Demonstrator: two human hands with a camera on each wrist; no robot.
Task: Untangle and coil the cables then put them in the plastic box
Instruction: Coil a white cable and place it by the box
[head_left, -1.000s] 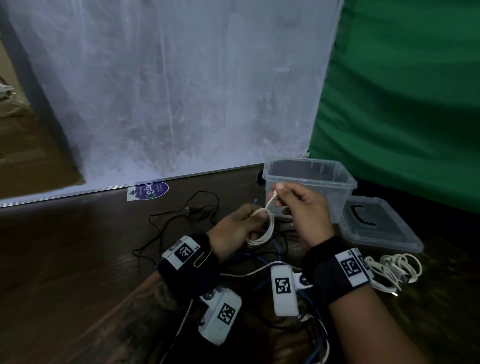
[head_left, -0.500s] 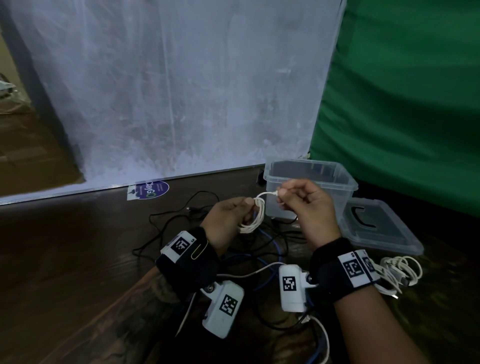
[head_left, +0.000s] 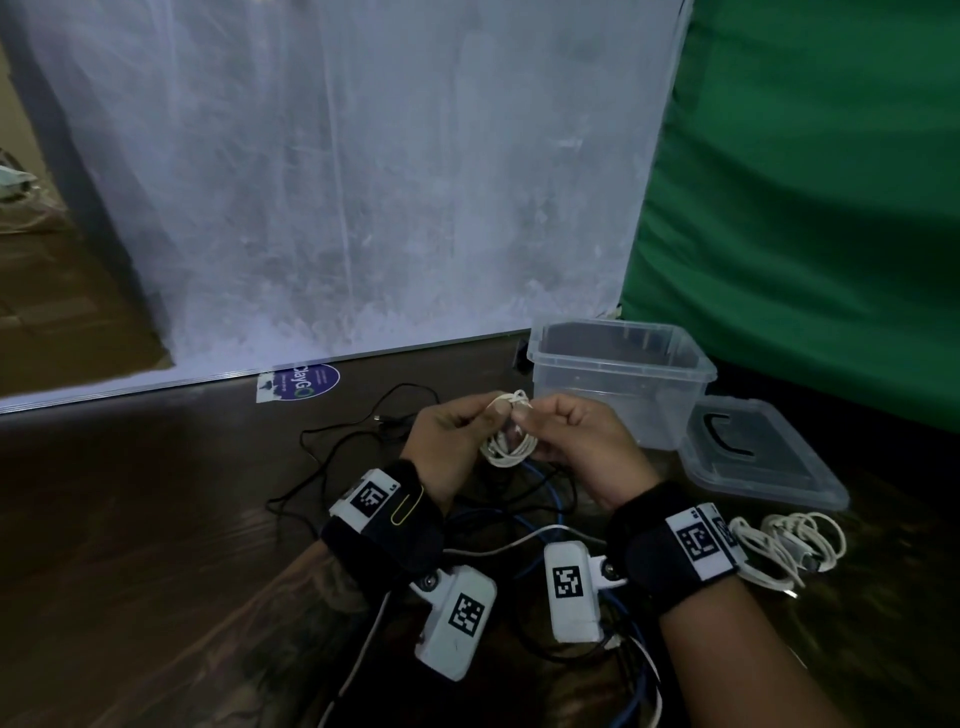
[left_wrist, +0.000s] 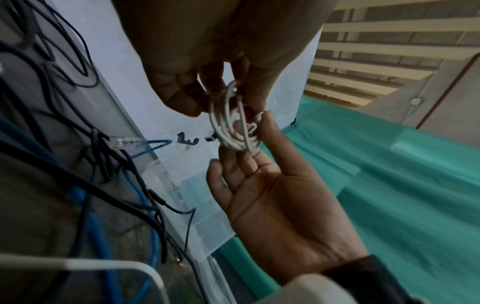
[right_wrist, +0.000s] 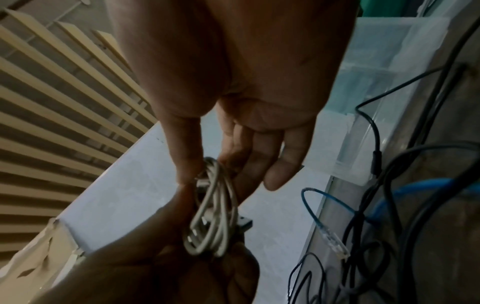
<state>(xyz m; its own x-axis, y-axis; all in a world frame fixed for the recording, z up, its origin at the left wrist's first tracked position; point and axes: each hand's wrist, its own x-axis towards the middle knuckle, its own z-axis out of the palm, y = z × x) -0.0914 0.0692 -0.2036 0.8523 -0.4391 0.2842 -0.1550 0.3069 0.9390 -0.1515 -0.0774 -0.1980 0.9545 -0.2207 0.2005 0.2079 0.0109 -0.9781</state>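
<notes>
Head view shows the broad dark wooden floor (head_left: 130, 519) carrying everything, with the clear plastic box (head_left: 621, 387) standing open at the far right; nothing shows inside it. Its lid (head_left: 763, 462) lies just beside it, nearer me. Between my wrists a tangle remains on the floor: a blue network cable (head_left: 545, 499) wound among black cables (head_left: 358, 441), so by my reckoning most of the untangling is still ahead. At my right wrist lies a white cable bundle (head_left: 789, 540), loosely coiled, outside the box.

Smallest is the white cable coil (head_left: 506, 441) I hold in the air just in front of the box, well above the tangle. My left hand (head_left: 447, 436) pinches the top of the loops between thumb and curled fingers (left_wrist: 179, 86). My right hand (head_left: 571, 436) pinches the same top with thumb and forefinger, its other fingers (right_wrist: 283, 162) relaxed and nearly straight behind the coil. The loops look gathered, so I judge this coil nearly finished; securing its end and dropping it in the box is what remains for it.
</notes>
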